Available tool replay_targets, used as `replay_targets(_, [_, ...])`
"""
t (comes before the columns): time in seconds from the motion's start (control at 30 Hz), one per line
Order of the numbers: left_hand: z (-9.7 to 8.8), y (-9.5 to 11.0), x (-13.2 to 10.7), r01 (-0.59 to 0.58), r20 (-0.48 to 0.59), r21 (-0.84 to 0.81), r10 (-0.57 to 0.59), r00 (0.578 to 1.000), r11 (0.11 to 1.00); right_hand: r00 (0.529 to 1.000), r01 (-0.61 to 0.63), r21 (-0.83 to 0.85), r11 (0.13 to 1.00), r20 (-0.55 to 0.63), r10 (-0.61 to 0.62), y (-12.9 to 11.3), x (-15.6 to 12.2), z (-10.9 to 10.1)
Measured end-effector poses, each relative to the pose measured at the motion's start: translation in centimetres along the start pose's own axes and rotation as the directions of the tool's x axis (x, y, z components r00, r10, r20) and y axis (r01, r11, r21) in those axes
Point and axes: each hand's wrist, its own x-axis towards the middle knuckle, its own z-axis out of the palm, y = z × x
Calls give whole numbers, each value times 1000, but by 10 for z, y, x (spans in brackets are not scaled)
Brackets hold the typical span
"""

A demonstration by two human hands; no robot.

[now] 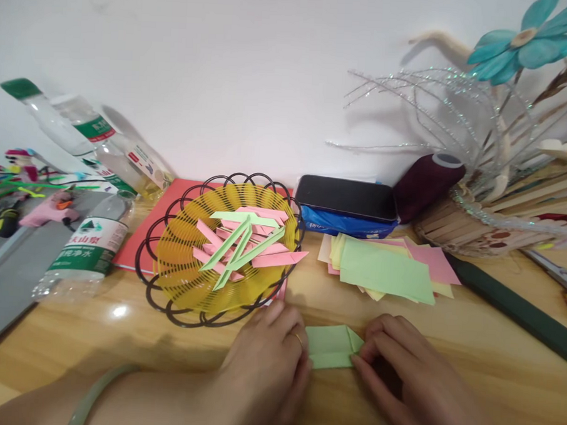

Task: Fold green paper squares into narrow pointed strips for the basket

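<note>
A green slip of paper [330,346] lies on the wooden table between my hands, creased lengthwise, with its right corner folded to a slant. My left hand [270,356] is closed on its left end, which the fingers cover. At the right end, my right hand [405,371] pinches the folded corner between thumb and fingers. Behind the left hand stands a yellow woven basket [178,267] with a dark looped rim. Several folded pink and green paper strips [239,245] are heaped in it. A stack of coloured paper slips [387,270], green on top, lies beyond my right hand.
At the back, a black phone [346,198] rests on a blue packet [349,223] beside a dark thread spool [428,184]. A flower-filled wooden basket [480,230] and a dark green bar [514,304] are at right. Plastic bottles [90,245] stand or lie at left.
</note>
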Motion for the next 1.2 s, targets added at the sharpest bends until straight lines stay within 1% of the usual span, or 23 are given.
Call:
replay_targets(0.23, [-1,-1,0,-2,-14,15,2,1000,1000,998,-35,3,999,57,35,-1,1,-1])
replay_targets(0.43, [-1,0,0,5,2,76,-5,1000,997,989,-104,116,988,117,90,3,-3,0])
replay_targets(0.57, [-2,0,-1,9,4,86,-9,1000,996,992,-88,179,980,102,70,1,-4,-1])
replay_targets(0.67, [-2,-2,-4,-18,-10,68,19,1000,998,996,-68,187,980,72,56,-3,-6,-1])
replay_targets(0.73, [-3,-4,-5,-45,-38,51,47,998,998,998,-57,143,988,45,51,-7,-9,-1])
replay_targets(0.77, [-3,-5,-6,-60,-53,42,63,997,997,998,-51,95,994,27,49,-8,-10,-1])
replay_targets(0.83, [-5,-8,-7,-97,-81,44,100,992,994,1000,-18,-53,998,-21,17,-12,-11,0])
replay_targets(0.93, [-4,-10,-7,-145,-73,136,156,985,980,991,106,-275,955,-52,-125,-19,-14,2])
replay_targets(1.0, [1,-11,-8,-131,-74,194,147,986,972,976,185,-358,915,-39,-213,-24,-17,4])
replay_targets(1.03, [4,-11,-8,-127,-86,212,148,985,969,970,206,-387,899,-37,-238,-26,-18,5])
replay_targets(1.07, [7,-12,-9,-122,-122,238,154,980,964,966,218,-415,883,-39,-256,-28,-20,5])
replay_targets(1.1, [10,-12,-10,-153,-145,283,200,969,947,961,227,-442,868,-43,-273,-29,-22,5])
replay_targets(1.17, [14,-12,-14,-296,-145,427,388,910,855,951,247,-489,837,-42,-305,-31,-25,5])
replay_targets(1.2, [15,-12,-17,-339,-120,488,447,887,804,948,254,-507,824,-40,-316,-32,-27,5])
